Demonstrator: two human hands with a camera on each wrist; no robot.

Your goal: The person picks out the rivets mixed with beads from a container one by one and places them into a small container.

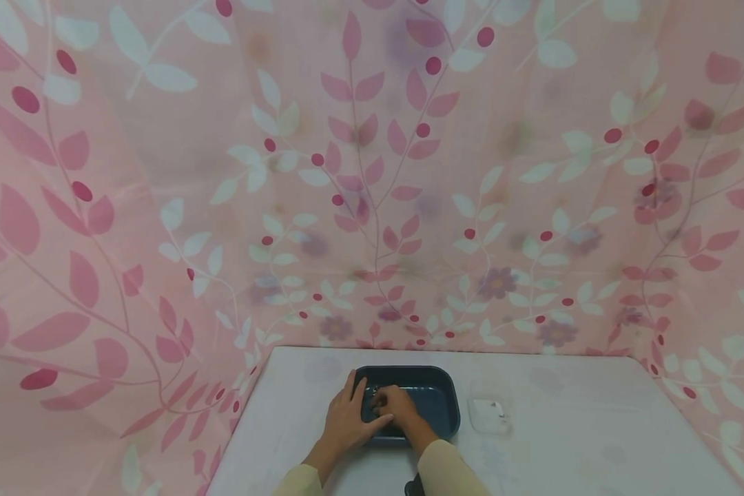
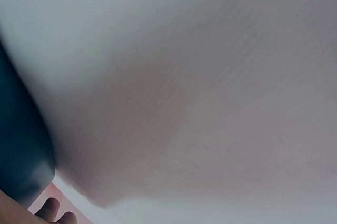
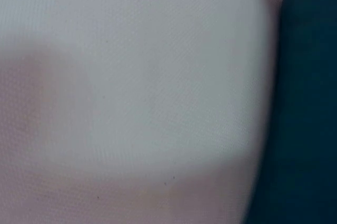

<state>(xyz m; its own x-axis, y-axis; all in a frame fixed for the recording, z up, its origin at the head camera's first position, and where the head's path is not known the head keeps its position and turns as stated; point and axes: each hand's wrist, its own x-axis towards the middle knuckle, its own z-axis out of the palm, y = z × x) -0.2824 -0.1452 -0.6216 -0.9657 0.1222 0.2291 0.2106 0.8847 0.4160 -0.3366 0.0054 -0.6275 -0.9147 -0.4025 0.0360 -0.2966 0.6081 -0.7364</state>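
Observation:
A dark blue rectangular tray [image 1: 437,406] with raised walls sits on the white-covered table. My left hand [image 1: 347,417] rests at the tray's left side, fingers straight and spread, thumb reaching across the near part. Inside the tray's left half, my right hand [image 1: 397,405] has curled fingers and seems to pinch a small glinting thing [image 1: 375,391], too small to name. In the left wrist view the tray's outer wall [image 2: 21,140] is at the left edge, with fingertips [image 2: 50,208] below. The right wrist view shows the wall [image 3: 305,103] at right, without the hand.
A small clear container [image 1: 488,417] with a white piece in it stands right of the tray. A black object [image 1: 414,486] shows partly beside the right sleeve at the bottom. A pink leaf-patterned curtain [image 1: 372,207] encloses the white table [image 1: 570,427] at the back and sides.

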